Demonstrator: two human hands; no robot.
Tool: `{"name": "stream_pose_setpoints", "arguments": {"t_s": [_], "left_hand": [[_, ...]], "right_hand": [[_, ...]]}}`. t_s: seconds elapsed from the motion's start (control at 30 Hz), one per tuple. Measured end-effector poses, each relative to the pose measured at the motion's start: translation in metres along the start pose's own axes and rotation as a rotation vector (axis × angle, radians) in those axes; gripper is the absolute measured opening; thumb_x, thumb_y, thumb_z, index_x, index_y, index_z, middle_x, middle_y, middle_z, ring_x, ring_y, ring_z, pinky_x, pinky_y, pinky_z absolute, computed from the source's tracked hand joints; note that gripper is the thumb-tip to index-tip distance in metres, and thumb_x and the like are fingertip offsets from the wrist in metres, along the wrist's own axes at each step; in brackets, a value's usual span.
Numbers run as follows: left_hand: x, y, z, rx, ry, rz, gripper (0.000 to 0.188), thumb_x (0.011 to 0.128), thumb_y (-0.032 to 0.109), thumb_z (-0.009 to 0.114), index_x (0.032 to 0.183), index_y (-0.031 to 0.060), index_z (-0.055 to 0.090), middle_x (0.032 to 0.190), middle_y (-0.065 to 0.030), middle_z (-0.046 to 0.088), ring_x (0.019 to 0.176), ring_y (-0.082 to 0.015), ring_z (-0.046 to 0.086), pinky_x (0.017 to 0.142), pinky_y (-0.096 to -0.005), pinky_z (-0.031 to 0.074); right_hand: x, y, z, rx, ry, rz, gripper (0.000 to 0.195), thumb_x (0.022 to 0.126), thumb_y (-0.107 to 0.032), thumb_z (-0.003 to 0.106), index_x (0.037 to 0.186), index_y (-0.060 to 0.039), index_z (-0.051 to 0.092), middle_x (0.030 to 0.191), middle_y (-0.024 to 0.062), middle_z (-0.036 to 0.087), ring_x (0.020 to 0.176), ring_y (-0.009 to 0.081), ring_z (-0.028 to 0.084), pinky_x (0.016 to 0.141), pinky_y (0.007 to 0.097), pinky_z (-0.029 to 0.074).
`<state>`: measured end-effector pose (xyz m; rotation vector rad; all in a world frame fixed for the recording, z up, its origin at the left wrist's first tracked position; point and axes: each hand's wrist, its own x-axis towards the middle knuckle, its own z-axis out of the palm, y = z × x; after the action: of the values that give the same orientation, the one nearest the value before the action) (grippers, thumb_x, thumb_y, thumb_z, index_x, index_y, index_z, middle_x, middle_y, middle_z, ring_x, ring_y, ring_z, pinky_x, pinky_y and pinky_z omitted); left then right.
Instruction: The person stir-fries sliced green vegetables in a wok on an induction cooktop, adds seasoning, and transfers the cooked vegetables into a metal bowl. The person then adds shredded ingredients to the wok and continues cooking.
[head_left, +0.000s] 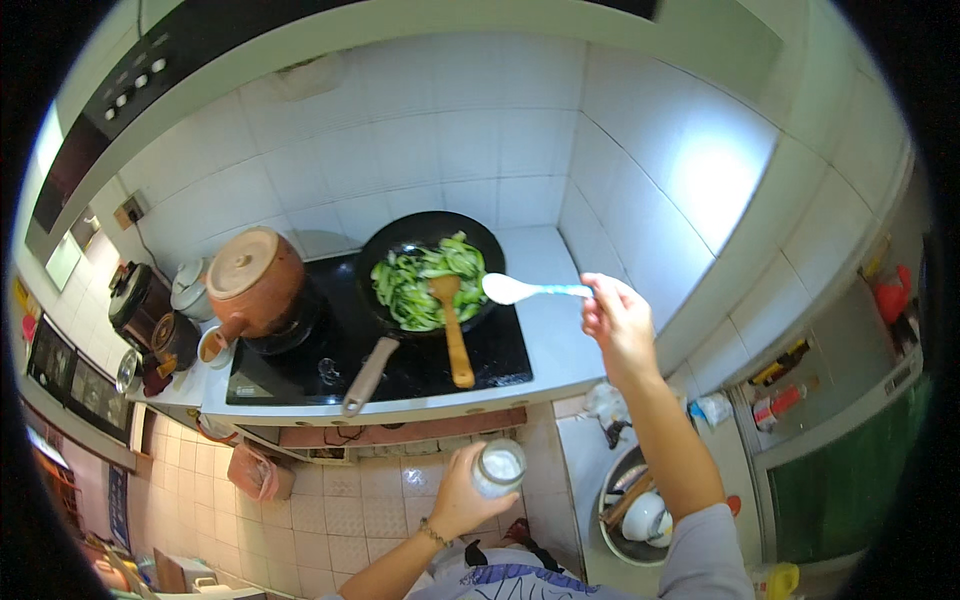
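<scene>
My right hand grips the patterned handle of a white spoon, whose bowl is over the right rim of a black frying pan. Sliced green vegetables lie in the pan. A wooden spatula rests among them, its handle reaching out over the black glass cooktop. Low in front of the counter, my left hand holds an uncovered glass jar with white contents.
Left of the pan stands a lidded clay pot, near a small cup and an electric cooker. At lower right, a metal basin holds a white bowl. A pink bin stands on the tiled floor.
</scene>
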<state>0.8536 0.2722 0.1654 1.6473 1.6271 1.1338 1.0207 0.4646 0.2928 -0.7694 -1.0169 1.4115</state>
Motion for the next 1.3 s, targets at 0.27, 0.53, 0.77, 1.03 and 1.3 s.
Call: {"name": "stream_pose_setpoints", "arguments": {"t_s": [0.27,0.53,0.77,1.03,1.3], "left_hand": [[-0.034,-0.047,-0.052,-0.108,0.056,-0.163,0.076,0.056,0.027,0.082,0.117,0.0003,0.045,0.11,-0.0172,0.051,0.104,-0.0293,0.051,0.09,-0.0372,0.041],[-0.023,-0.058,-0.071,-0.139,0.03,-0.173,0.076,0.056,0.025,0.081,0.117,-0.0002,0.044,0.109,-0.0163,0.051,0.104,-0.029,0.051,0.09,-0.0369,0.041],[0.034,-0.008,-0.026,-0.096,-0.157,0.111,0.073,0.055,0.021,0.081,0.116,0.0034,0.044,0.105,-0.015,0.05,0.101,-0.0302,0.051,0.087,-0.0382,0.043],[0.076,0.087,0.103,-0.116,-0.514,0.393,0.072,0.052,0.018,0.079,0.113,0.0011,0.045,0.106,-0.0154,0.05,0.1,-0.0314,0.051,0.086,-0.0383,0.043],[0.053,0.163,0.276,-0.435,-0.834,0.381,0.073,0.055,0.016,0.079,0.116,-0.0012,0.044,0.111,-0.0152,0.053,0.105,-0.0246,0.052,0.092,-0.0335,0.04]], "right_hand": [[0.127,0.149,0.112,-0.89,-0.038,-0.73,0.016,0.086,-0.013,0.056,0.089,0.0013,0.061,0.075,0.0172,0.061,0.062,0.0285,0.059,0.06,0.0351,0.047],[0.131,0.144,0.087,-0.235,0.123,-0.023,0.022,0.089,-0.019,0.054,0.095,0.0018,0.061,0.067,0.002,0.057,0.054,0.0081,0.049,0.049,0.0226,0.041],[-0.007,0.017,-0.026,0.081,-0.013,0.135,0.021,0.09,-0.021,0.052,0.096,-0.001,0.058,0.067,-0.0002,0.052,0.054,0.0076,0.043,0.051,0.0202,0.037],[-0.167,-0.089,-0.143,-0.661,0.225,0.037,0.02,0.09,-0.019,0.053,0.092,-0.0017,0.062,0.069,0.001,0.057,0.061,0.0055,0.051,0.055,0.0199,0.041],[-0.273,-0.117,-0.293,-0.687,0.645,0.01,0.034,0.088,-0.02,0.057,0.116,-0.002,0.053,0.084,0.0035,0.06,0.076,0.0092,0.054,0.067,0.0232,0.044]]}}
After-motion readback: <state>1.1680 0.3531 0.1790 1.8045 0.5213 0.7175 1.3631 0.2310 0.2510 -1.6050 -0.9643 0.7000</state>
